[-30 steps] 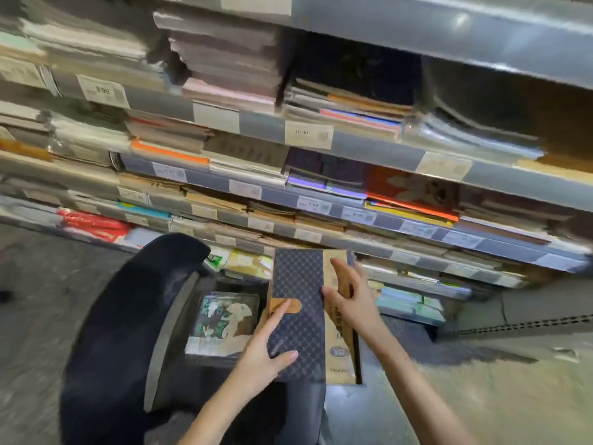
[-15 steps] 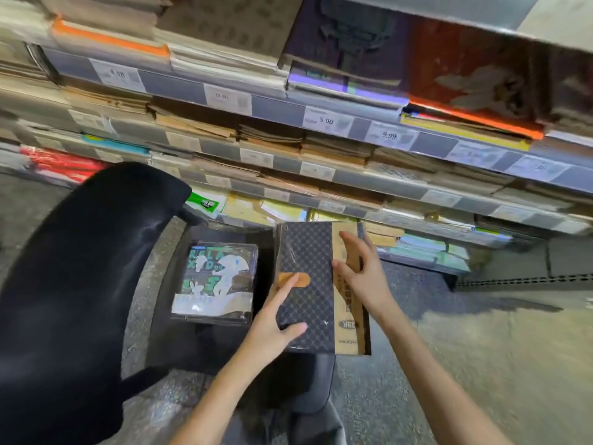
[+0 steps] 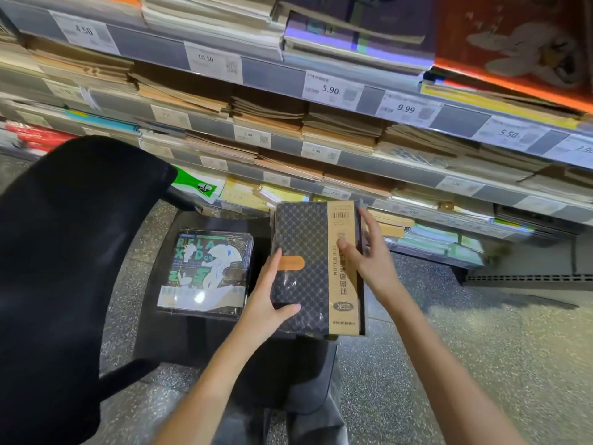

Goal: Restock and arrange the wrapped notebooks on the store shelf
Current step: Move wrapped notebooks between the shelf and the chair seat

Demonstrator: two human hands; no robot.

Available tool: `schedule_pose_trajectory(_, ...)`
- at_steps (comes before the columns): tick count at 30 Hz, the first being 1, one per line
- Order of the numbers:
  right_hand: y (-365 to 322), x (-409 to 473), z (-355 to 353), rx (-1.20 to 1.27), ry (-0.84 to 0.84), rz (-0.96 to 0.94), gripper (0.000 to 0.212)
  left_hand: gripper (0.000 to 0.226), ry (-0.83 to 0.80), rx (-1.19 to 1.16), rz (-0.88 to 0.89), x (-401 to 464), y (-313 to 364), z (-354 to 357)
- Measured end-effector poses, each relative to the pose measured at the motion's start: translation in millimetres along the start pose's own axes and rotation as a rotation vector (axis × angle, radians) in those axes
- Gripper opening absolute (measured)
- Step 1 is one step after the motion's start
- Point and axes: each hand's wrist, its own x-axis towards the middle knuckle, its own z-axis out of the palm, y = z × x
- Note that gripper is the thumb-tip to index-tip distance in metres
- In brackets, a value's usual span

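Observation:
A dark diamond-patterned wrapped notebook with a tan paper band and an orange tab tops a small stack over the black chair seat. My left hand grips its left edge, thumb on the cover. My right hand holds its right side, thumb on the tan band and fingers along the edge. To the left lies a clear-wrapped notebook stack with a green and white cartoon cover.
Shelves with price tags rise ahead, packed with flat piles of brown, orange and purple notebooks. The lowest shelf holds green and yellow packs just beyond my right hand. A black chair back fills the left. Speckled floor lies to the right.
The view has tilted down and closer to the lower shelves. Both hands stay on the dark notebook stack, which keeps its place over the chair seat.

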Motion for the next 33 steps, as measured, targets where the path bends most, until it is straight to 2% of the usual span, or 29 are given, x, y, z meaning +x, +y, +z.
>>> schedule_pose_trajectory(3, -1, -3, -4, 0.041, -0.049, 0.038, 0.085, 0.104, 0.009, -0.004, 0.004, 1, 1, 2)
schedule_pose_trajectory(5, 0, -2, -6, 0.065, -0.042, 0.063, 0.091, 0.105, 0.006, 0.033, 0.016, -1, 2, 5)
schedule_pose_trajectory(9, 1, 1, -13, 0.075, -0.036, 0.092, 0.078, 0.106, 0.020, 0.092, 0.016, 1, 2, 4)
schedule_pose_trajectory(14, 8, 1, -28, 0.151, 0.056, 0.106, 0.077, 0.106, -0.040, 0.170, 0.101, 9, 13, 2)
schedule_pose_trajectory(19, 8, -4, -51, 0.147, 0.117, 0.069, 0.072, 0.106, 0.072, 0.082, 0.057, 21, 18, -3)
schedule_pose_trajectory(23, 11, -9, -63, 0.136, 0.149, 0.059, 0.068, 0.095, 0.088, 0.084, 0.017, 21, 12, -8)
schedule_pose_trajectory(30, 19, -20, -81, 0.231, 0.261, 0.125, 0.072, 0.074, 0.134, 0.112, 0.044, 18, 6, -5)
schedule_pose_trajectory(33, 18, -24, -82, 0.232, 0.256, 0.164, 0.073, 0.069, 0.135, 0.114, 0.080, 21, 10, 0)
